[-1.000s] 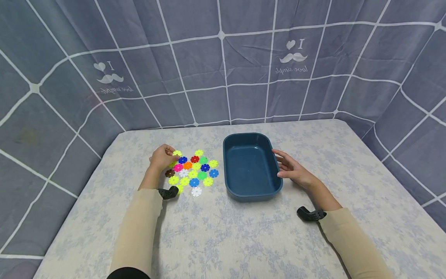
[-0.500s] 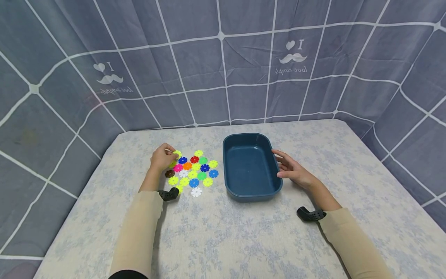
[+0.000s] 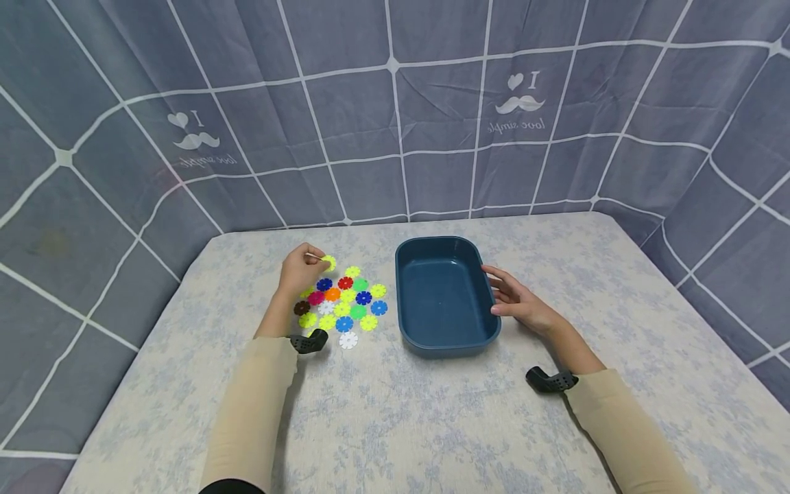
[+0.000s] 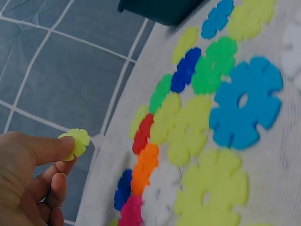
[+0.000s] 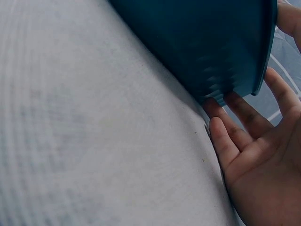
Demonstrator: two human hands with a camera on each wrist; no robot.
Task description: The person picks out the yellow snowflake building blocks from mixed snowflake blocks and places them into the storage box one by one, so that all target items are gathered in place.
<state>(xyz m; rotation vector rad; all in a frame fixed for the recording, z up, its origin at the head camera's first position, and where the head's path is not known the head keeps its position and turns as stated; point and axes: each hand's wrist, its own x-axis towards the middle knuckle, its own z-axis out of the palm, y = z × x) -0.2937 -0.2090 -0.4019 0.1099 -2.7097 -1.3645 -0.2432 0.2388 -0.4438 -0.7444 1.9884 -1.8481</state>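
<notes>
My left hand [image 3: 299, 271] pinches a yellow snowflake disc [image 4: 81, 142] between thumb and index finger, held up just beyond the far left edge of the disc group. In the left wrist view the other fingers are curled below it. Notched flat discs lie spread under and beside this hand, among them a red disc [image 3: 345, 283], an orange disc [image 3: 332, 293] and a large-looking blue disc [image 4: 247, 103]. My right hand [image 3: 524, 305] rests against the right side of a dark blue bin [image 3: 446, 350], fingertips [image 5: 231, 97] on its outer wall, nothing gripped.
The bin stands right of the discs on a pale patterned tablecloth [image 3: 382, 425]. A white disc [image 3: 348, 340] lies nearest the front of the group. Grey-blue checked curtain [image 3: 438, 103] hangs behind the table's far edge and at both sides.
The left hand has picked the yellow disc from the far left corner of the group and moved it slightly right and away. The right hand and bin have stayed put.
</notes>
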